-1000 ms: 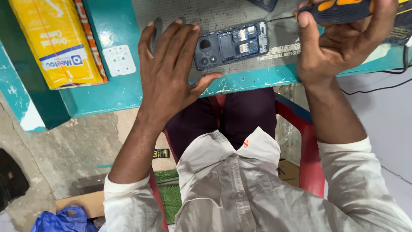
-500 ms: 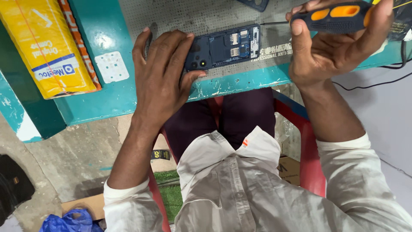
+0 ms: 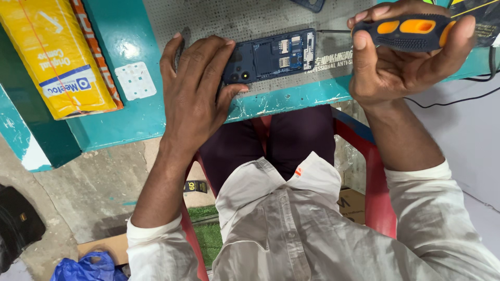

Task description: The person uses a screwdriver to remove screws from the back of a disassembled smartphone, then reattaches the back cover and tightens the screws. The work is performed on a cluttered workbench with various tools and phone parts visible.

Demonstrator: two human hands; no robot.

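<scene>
Small phone-repair stall: scuffed teal bench (image 3: 130, 125), grey perforated work mat (image 3: 234, 21), opened phone (image 3: 271, 56) and screwdriver (image 3: 411, 34) marked it.

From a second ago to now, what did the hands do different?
The right hand turned the black-and-orange screwdriver to lie sideways, its thin tip beside the phone's end. The left hand stayed pressed on the opened blue phone, which stayed on the grey mat. Nothing was picked up or let go.
</scene>
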